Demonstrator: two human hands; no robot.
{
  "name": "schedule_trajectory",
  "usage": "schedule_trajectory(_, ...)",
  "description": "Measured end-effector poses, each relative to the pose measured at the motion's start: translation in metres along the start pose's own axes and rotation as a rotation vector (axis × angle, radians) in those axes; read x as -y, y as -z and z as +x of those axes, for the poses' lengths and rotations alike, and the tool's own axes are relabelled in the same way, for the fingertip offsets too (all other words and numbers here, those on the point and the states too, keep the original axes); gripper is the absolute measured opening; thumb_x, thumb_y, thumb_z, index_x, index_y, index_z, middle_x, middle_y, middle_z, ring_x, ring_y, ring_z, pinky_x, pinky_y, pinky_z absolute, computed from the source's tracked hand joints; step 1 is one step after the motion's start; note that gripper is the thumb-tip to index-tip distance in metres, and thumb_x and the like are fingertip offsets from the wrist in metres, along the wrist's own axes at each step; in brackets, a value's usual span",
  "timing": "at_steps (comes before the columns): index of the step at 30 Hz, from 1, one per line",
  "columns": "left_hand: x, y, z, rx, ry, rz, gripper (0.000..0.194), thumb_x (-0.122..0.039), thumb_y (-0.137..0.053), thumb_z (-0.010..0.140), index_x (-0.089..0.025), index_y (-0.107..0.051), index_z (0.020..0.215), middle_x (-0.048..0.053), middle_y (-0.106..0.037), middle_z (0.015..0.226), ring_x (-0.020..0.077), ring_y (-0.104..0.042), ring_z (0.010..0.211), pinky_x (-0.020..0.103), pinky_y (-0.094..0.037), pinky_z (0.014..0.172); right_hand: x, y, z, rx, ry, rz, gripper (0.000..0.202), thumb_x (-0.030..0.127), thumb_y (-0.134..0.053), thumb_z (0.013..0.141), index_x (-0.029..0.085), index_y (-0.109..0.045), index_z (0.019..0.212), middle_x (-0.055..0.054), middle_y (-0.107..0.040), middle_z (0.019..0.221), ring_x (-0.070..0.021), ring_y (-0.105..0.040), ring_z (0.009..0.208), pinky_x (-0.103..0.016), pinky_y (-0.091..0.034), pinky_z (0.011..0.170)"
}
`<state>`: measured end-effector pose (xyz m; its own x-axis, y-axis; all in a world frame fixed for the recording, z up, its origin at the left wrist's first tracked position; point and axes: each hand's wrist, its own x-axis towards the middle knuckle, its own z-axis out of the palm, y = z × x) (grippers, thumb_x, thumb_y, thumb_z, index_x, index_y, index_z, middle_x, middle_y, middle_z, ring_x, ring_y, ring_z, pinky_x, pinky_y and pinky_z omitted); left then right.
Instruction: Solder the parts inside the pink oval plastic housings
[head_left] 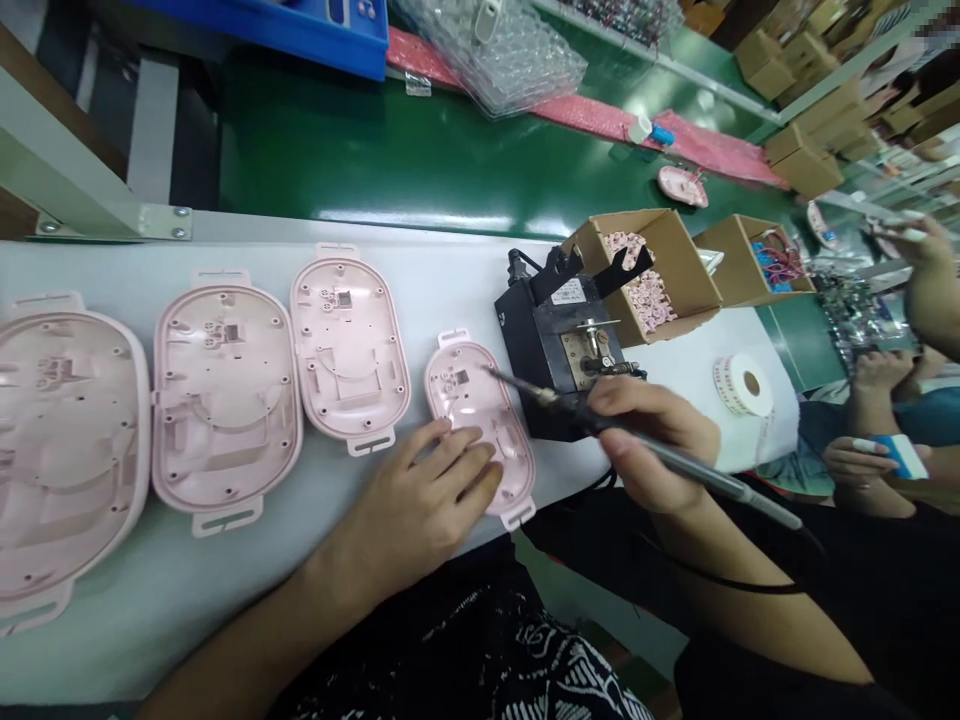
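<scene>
My right hand (652, 430) grips a slim electric screwdriver (675, 462) with a black front part and a grey body. Its thin bit points left, its tip over the upper part of a pale pink plastic shell (512, 450). Whether the tip touches the shell I cannot tell. My left hand (435, 495) lies over the shell's lower left side, fingers spread and covering part of it. Open side up, the shell shows ribs, screw posts and a small dark square. Beside it, a black screw feeder (536, 350) stands near the screwdriver.
Several similar pink shells (349, 345) lie in a row at left. Behind the feeder stand a carton of small pink parts (675, 265) and a carton of wires (739, 265). A label roll (742, 385) lies at right. Another person's hands (862, 460) hold a blue-and-white object.
</scene>
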<state>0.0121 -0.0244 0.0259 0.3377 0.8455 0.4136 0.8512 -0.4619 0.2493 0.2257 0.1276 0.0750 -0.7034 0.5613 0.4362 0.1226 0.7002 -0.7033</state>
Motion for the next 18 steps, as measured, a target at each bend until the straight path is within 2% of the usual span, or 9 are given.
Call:
schedule_trajectory(2, -0.003, 0.002, -0.003, -0.095, 0.094, 0.100, 0.030, -0.013, -0.061, 0.093, -0.017, -0.067, 0.122, 0.005, -0.068, 0.133, 0.0247, -0.055, 0.128, 0.043, -0.039, 0.110, 0.000, -0.004, -0.002, -0.170, -0.061, 0.002, 0.025, 0.028, -0.063, 0.091, 0.024, -0.063, 0.116, -0.007, -0.068, 0.090, -0.0195, -0.065, 0.071, -0.035, -0.056, 0.060)
schedule_trajectory(4, -0.004, 0.010, -0.007, -0.161, 0.205, 0.155, 0.034, -0.011, -0.062, 0.092, -0.020, -0.066, 0.125, 0.004, -0.066, 0.137, 0.0256, -0.054, 0.131, 0.045, -0.037, 0.112, 0.001, -0.010, 0.001, -0.206, -0.056, -0.006, 0.026, 0.034, -0.065, 0.091, 0.024, -0.064, 0.116, -0.008, -0.068, 0.090, -0.0202, -0.065, 0.070, -0.035, -0.056, 0.059)
schedule_trajectory(7, 0.000, 0.028, -0.016, -0.132, 0.398, 0.221, 0.043, -0.023, -0.067, 0.092, -0.020, -0.061, 0.134, 0.007, -0.061, 0.144, 0.0333, -0.053, 0.133, 0.059, -0.031, 0.116, 0.005, -0.020, 0.012, -0.212, -0.019, 0.021, 0.029, 0.047, -0.059, 0.095, 0.023, -0.067, 0.108, -0.007, -0.068, 0.086, -0.0208, -0.067, 0.070, -0.036, -0.056, 0.057)
schedule_trajectory(9, 0.006, 0.038, -0.023, -0.087, 0.516, 0.282, 0.047, -0.030, -0.069, 0.091, -0.017, -0.060, 0.135, 0.012, -0.057, 0.147, 0.0409, -0.051, 0.134, 0.068, -0.027, 0.115, 0.007, -0.027, 0.020, -0.307, -0.027, 0.083, 0.039, 0.056, -0.051, 0.097, 0.023, -0.067, 0.108, -0.006, -0.067, 0.083, -0.0192, -0.066, 0.065, -0.034, -0.056, 0.054)
schedule_trajectory(10, 0.010, 0.040, -0.026, -0.080, 0.550, 0.309, 0.044, -0.028, -0.069, 0.091, -0.016, -0.062, 0.132, 0.013, -0.057, 0.147, 0.0429, -0.050, 0.134, 0.070, -0.026, 0.114, 0.007, -0.031, 0.024, -0.361, -0.031, 0.124, 0.042, 0.059, -0.048, 0.098, 0.022, -0.067, 0.108, -0.005, -0.067, 0.082, -0.0182, -0.066, 0.063, -0.034, -0.056, 0.053)
schedule_trajectory(11, 0.012, 0.042, -0.028, -0.083, 0.561, 0.327, 0.038, -0.023, -0.068, 0.091, -0.016, -0.064, 0.128, 0.013, -0.059, 0.144, 0.0428, -0.050, 0.134, 0.070, -0.026, 0.115, 0.008, -0.034, 0.028, -0.399, -0.030, 0.167, 0.044, 0.060, -0.049, 0.097, 0.022, -0.067, 0.108, -0.004, -0.067, 0.081, -0.0176, -0.065, 0.061, -0.033, -0.056, 0.052)
schedule_trajectory(13, 0.014, 0.040, -0.033, -0.109, 0.525, 0.318, 0.030, -0.011, -0.063, 0.091, -0.017, -0.068, 0.120, 0.011, -0.065, 0.137, 0.0386, -0.054, 0.132, 0.069, -0.023, 0.118, 0.007, -0.041, 0.034, -0.390, -0.001, 0.220, 0.038, 0.055, -0.052, 0.097, 0.022, -0.068, 0.107, -0.003, -0.066, 0.078, -0.0179, -0.066, 0.063, -0.033, -0.055, 0.052)
schedule_trajectory(15, 0.010, 0.035, -0.038, -0.120, 0.461, 0.252, 0.027, -0.008, -0.060, 0.092, -0.017, -0.069, 0.116, 0.010, -0.066, 0.136, 0.0353, -0.055, 0.132, 0.065, -0.022, 0.120, 0.009, -0.049, 0.039, -0.298, 0.083, 0.204, 0.026, 0.042, -0.055, 0.098, 0.021, -0.068, 0.105, -0.003, -0.066, 0.075, -0.0179, -0.066, 0.064, -0.032, -0.054, 0.051)
schedule_trajectory(18, 0.001, 0.026, -0.046, -0.116, 0.323, 0.136, 0.021, -0.013, -0.059, 0.094, -0.014, -0.070, 0.112, 0.012, -0.062, 0.141, 0.0335, -0.054, 0.133, 0.059, -0.027, 0.120, 0.016, -0.059, 0.046, -0.164, 0.257, 0.110, 0.016, 0.025, -0.057, 0.094, 0.018, -0.069, 0.102, -0.004, -0.068, 0.074, -0.0165, -0.065, 0.061, -0.030, -0.053, 0.050)
